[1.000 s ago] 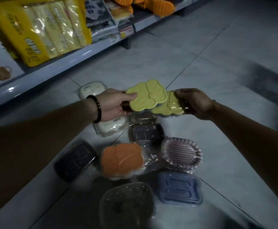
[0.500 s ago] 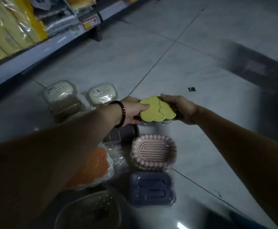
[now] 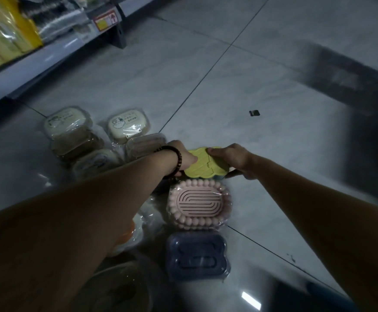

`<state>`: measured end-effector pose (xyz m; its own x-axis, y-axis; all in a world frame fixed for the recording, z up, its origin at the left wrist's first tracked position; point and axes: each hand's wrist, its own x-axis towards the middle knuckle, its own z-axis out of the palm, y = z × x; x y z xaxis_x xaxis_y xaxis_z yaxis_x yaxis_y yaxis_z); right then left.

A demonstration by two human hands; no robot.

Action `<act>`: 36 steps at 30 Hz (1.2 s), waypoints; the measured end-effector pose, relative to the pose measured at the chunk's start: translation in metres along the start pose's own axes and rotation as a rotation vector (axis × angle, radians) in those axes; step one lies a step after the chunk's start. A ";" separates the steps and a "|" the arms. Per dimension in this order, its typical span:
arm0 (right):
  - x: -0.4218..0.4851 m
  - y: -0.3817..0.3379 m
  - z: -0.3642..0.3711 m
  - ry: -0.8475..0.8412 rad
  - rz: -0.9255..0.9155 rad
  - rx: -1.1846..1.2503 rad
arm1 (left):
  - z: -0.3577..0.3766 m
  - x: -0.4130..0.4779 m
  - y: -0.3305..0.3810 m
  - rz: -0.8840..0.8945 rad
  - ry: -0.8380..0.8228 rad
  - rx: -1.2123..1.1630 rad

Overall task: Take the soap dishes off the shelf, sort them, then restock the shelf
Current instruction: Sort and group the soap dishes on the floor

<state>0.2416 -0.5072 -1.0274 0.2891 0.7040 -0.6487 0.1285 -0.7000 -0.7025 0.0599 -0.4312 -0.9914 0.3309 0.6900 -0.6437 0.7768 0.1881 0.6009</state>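
Observation:
Two yellow cloud-shaped soap dishes [image 3: 204,165] lie stacked low over the tiled floor, just beyond a pink bead-rimmed dish [image 3: 198,204]. My left hand [image 3: 184,158] grips their left edge with the thumb on top. My right hand [image 3: 235,158] grips their right edge. A dark blue dish [image 3: 196,255] lies nearest me. Cream lidded dishes [image 3: 67,123] [image 3: 127,125] and clear wrapped ones [image 3: 143,145] sit to the left. An orange dish [image 3: 127,233] is mostly hidden under my left forearm.
The grey shelf edge [image 3: 37,57] runs along the upper left, carrying yellow packets [image 3: 5,34] and a price tag [image 3: 105,20]. A small dark scrap [image 3: 254,113] lies on the floor tiles to the right. A round clear container [image 3: 120,289] sits at the bottom.
Both hands have lowered the yellow dishes from mid-air down toward the floor, stacking them together beyond the pink dish. The view has tilted down and right.

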 end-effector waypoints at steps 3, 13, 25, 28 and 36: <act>-0.004 0.001 0.002 -0.013 -0.016 -0.097 | -0.008 -0.004 -0.004 0.010 0.010 0.036; -0.031 -0.066 0.021 0.343 -0.448 -0.609 | -0.103 -0.036 -0.040 0.068 0.128 0.323; -0.083 -0.111 0.159 -0.039 -0.616 -1.411 | -0.217 -0.105 -0.192 -0.055 0.001 0.861; -0.074 -0.104 0.174 -0.026 -0.592 -1.569 | -0.214 -0.123 -0.224 -0.169 -0.095 0.847; -0.056 -0.077 0.180 0.102 -0.667 -1.657 | -0.169 -0.145 -0.310 -0.017 0.142 0.705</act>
<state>0.0445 -0.4710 -0.9900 -0.1615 0.9257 -0.3421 0.9416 0.2483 0.2275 -0.3199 -0.4714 -1.0040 0.2803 0.7843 -0.5535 0.9582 -0.2635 0.1118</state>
